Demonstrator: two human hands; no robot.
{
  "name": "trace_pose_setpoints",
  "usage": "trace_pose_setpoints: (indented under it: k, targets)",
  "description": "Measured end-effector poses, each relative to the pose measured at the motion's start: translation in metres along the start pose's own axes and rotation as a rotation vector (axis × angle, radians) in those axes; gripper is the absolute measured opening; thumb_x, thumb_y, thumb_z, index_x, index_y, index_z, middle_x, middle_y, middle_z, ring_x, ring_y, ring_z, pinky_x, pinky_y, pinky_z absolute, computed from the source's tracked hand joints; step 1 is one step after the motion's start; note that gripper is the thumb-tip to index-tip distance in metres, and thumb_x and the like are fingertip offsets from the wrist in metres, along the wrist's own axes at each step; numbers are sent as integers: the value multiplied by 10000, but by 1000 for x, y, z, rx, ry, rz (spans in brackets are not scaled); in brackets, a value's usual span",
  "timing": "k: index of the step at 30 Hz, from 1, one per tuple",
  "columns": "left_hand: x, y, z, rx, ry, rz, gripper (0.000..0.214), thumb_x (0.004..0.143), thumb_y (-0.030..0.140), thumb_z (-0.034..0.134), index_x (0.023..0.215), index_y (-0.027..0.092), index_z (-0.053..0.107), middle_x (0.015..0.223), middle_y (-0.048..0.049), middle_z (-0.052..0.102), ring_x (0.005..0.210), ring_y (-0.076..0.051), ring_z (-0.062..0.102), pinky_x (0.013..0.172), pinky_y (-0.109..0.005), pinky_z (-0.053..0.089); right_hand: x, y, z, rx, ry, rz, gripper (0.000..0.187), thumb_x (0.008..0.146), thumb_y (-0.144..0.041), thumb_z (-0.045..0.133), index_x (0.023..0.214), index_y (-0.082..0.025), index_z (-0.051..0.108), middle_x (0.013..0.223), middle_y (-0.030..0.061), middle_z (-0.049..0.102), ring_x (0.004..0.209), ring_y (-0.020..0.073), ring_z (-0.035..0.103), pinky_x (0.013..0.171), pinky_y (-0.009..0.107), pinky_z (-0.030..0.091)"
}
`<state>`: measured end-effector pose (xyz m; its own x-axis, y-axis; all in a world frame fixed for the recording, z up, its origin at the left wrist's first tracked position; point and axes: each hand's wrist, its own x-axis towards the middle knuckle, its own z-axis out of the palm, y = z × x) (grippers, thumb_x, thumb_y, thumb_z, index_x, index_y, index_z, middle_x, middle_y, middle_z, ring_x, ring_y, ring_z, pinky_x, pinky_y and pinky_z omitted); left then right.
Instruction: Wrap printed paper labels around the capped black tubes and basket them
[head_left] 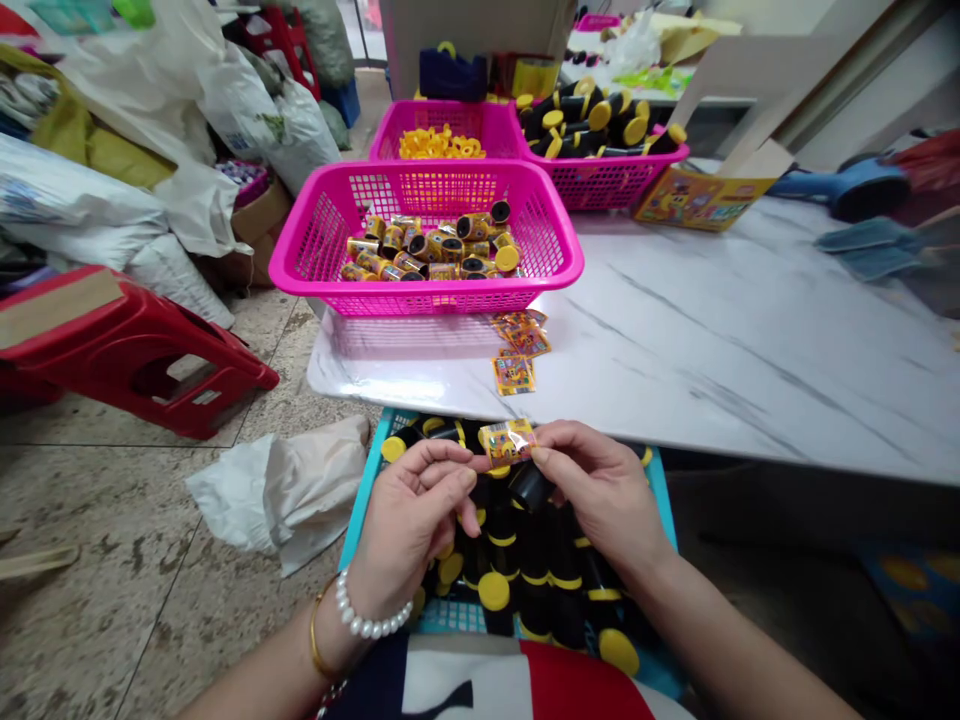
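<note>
A small yellow printed label sleeve (508,442) is stretched between my two hands above a blue basket (365,505). My right hand (600,490) pinches its right end between thumb and finger. At the lower left edge, the fingertips of my left hand (420,500) close on the sleeve. A black tube (531,488) shows just under my right fingers; whether they grip it or it rests in the basket, I cannot tell. Many black tubes with yellow caps (493,590) fill the blue basket in my lap. Loose flat label sleeves (514,374) lie on the table ahead.
On the marbled table (712,330) a pink basket (300,250) contains labelled tubes (427,245). Behind it, one pink basket holds yellow rings (442,143), another capped black tubes (585,120). A printed box (697,195) stands right. Red stool (135,340) and white bag (289,490) are left.
</note>
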<state>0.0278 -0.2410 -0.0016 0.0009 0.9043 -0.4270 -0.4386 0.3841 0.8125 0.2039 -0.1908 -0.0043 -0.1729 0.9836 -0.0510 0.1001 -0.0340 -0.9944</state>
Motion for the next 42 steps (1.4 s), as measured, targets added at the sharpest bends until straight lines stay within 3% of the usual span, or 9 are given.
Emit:
trace_pose_setpoints:
  k: [3,7,12,16,20,26,32,36,42]
  targets:
    - [2,-1,0,38,-15,13,302,762,321,737,973,120,660,545,-3,621,354,-14,397,345,-113,209,-1,0,1,-10,-38,-46,121,810,-277,657,740,-178,654,694,-7,613,546,85,480,489,199,406]
    - [4,-1,3,20,31,37,323,691,287,793,966,140,709,601,-11,647,427,-36,476,404,-131,303,-4,1,5,-35,-103,-122,84,816,-222,647,746,-178,661,767,23,642,686,133,572,611,238,461]
    - [9,3,3,47,16,-56,262,721,355,765,812,113,717,433,22,518,366,-15,355,361,-130,159,-4,2,3,9,-144,-88,57,823,-239,669,856,-194,683,816,30,661,729,142,598,635,242,487]
    - [15,9,1,-42,45,-97,274,728,381,753,760,125,662,413,45,480,328,-7,295,334,-133,98,2,3,-8,249,-71,-37,204,822,-270,693,1023,-242,667,946,27,686,754,129,625,623,217,521]
    - [20,11,4,-88,27,-151,278,707,357,769,764,126,626,435,60,463,334,-12,333,321,-123,101,5,3,-13,346,10,-98,249,803,-274,721,1046,-259,670,1034,27,690,874,140,653,791,246,544]
    - [21,10,12,-168,-37,-175,296,696,335,780,784,114,602,591,38,560,348,13,329,310,-119,117,0,-3,-7,111,95,-195,215,807,-239,707,1015,-230,654,970,41,667,850,161,656,789,286,560]
    - [20,5,13,-134,-56,-147,293,730,366,759,789,132,594,514,43,536,334,-10,360,314,-123,125,-6,-2,-6,-87,146,-395,229,823,-177,670,1044,-232,646,1046,65,598,953,190,614,820,308,545]
    - [21,6,14,-103,-63,-117,269,766,362,731,846,123,636,508,28,547,352,-10,351,329,-124,123,-4,0,-4,-59,154,-368,227,815,-185,678,1032,-241,647,1043,59,604,938,185,623,793,283,552]
    - [27,-5,14,-23,-60,-131,405,737,512,709,735,110,665,440,20,506,305,-19,264,336,-177,114,-2,2,-4,120,25,-233,175,797,-281,697,957,-255,633,898,54,698,809,212,705,711,273,588]
